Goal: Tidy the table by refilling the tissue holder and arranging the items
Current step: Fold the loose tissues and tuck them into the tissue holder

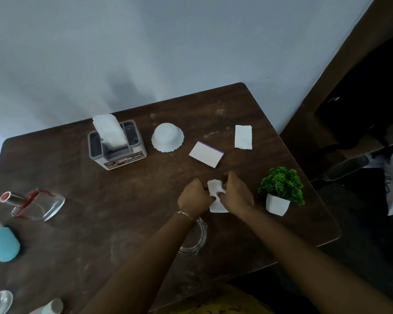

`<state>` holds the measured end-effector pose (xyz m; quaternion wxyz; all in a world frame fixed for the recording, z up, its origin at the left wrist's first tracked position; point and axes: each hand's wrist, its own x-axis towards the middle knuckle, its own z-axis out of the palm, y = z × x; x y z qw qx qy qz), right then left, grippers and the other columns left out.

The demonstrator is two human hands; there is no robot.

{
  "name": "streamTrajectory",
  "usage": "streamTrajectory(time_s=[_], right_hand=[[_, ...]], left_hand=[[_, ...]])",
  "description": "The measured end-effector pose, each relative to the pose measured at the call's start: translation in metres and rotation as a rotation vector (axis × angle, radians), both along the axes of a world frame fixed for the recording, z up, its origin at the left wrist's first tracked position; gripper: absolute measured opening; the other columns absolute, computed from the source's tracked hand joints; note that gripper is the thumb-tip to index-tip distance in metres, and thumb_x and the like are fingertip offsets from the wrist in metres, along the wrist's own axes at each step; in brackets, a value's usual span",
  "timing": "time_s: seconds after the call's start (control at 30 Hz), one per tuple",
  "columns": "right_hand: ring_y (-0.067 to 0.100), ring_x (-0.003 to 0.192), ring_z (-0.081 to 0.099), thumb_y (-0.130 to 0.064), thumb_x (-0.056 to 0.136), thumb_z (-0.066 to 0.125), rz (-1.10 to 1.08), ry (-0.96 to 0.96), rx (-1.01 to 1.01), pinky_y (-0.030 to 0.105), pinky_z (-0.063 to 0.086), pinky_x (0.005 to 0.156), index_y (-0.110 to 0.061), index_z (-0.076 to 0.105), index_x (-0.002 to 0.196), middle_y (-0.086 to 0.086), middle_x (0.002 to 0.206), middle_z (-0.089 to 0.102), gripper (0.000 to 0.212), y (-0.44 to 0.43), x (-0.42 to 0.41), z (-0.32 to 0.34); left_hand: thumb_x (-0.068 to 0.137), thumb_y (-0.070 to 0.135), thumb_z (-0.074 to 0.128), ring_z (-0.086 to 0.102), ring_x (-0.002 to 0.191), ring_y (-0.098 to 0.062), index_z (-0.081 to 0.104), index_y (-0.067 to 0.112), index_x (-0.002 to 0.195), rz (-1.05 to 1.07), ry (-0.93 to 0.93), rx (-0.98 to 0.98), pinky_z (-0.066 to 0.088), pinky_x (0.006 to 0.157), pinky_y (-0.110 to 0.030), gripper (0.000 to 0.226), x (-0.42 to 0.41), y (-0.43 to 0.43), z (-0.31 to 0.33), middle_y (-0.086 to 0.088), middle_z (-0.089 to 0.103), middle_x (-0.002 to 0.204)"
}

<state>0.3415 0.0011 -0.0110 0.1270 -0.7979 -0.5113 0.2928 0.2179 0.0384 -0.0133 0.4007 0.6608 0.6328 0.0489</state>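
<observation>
While the left hand (194, 196) and right hand (235, 194) clasp 1 tissue (214, 186), their grip hides its middle.

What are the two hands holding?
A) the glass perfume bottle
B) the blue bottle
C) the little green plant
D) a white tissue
D: the left hand and the right hand both grip a white tissue over the table.

- We face a pale blue-grey wall (145, 53).
- Below us, a dark brown table (104, 223) with rounded corners.
- Dark wooden furniture (354, 64) stands at our right.
</observation>
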Motion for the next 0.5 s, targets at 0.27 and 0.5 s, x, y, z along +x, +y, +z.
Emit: streamTrajectory(time_s=[0.27,0.5], right_hand=[[0.021,0.091,0.063,-0.01,0.081,0.069,-0.082,0.225,0.131,0.038,0.05,0.077,-0.015,0.044,0.125,-0.006,0.084,0.058,0.05,-0.005,0.005,0.004],[0.016,0.09,0.063,-0.006,0.077,0.074,-0.062,0.486,0.232,0.029,0.052,0.08,-0.021,0.048,0.11,0.004,0.091,0.064,0.044,0.012,0.003,0.027]], left_hand=[[0.069,0.023,0.076,0.065,0.083,-0.017,0.063,0.012,0.098,0.149,-0.221,-0.037,0.052,0.068,-0.031,0.034,0.003,-0.007,0.003,-0.003,0.069,0.09],[0.073,0.011,0.078,0.068,0.08,-0.023,0.069,-0.005,0.097,0.298,-0.469,-0.17,0.057,0.065,-0.026,0.03,-0.028,0.014,0.027,-0.014,0.072,0.091]])
